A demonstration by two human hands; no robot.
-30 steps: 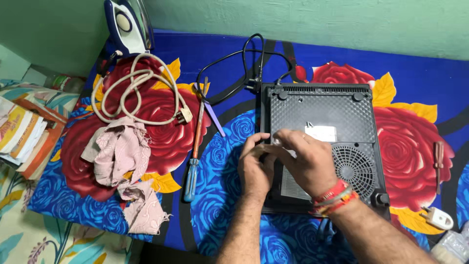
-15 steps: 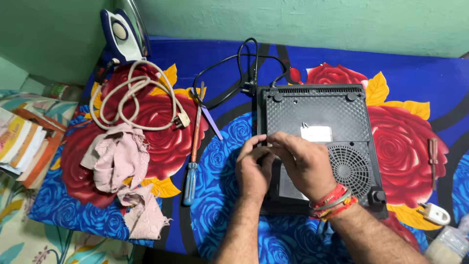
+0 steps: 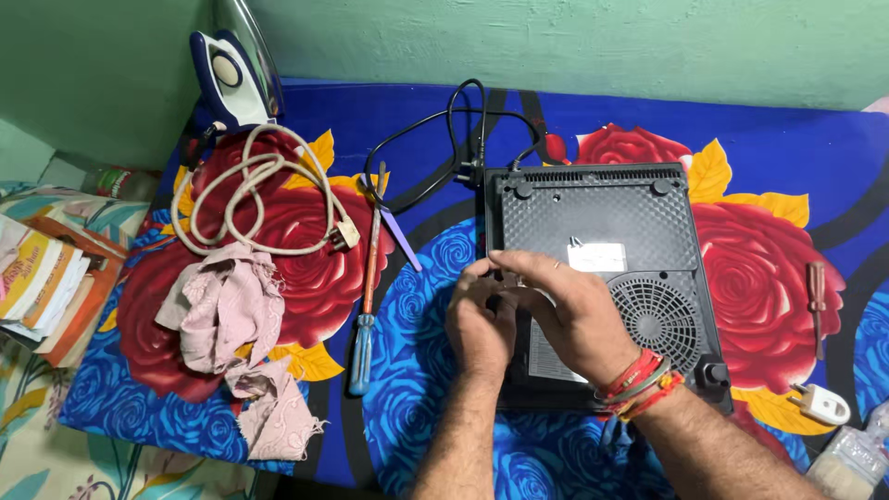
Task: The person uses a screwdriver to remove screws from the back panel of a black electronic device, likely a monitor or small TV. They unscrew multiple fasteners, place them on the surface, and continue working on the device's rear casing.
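Both hands pinch together at one spot on the left edge of the upturned black induction cooktop (image 3: 602, 278): the left hand (image 3: 480, 319) and right hand (image 3: 565, 310) have fingertips bunched on something too small to make out. The cooktop lies bottom-up on the rose-printed blue cloth (image 3: 769, 157), its round fan grille (image 3: 656, 319) towards the person. To work that edge well, I'd say keep the wrists resting on the casing and the pull light. A long screwdriver (image 3: 368, 278) lies just left, beyond it a pink rag (image 3: 227, 319), coiled white cord (image 3: 259, 185) and clothes iron (image 3: 227, 79).
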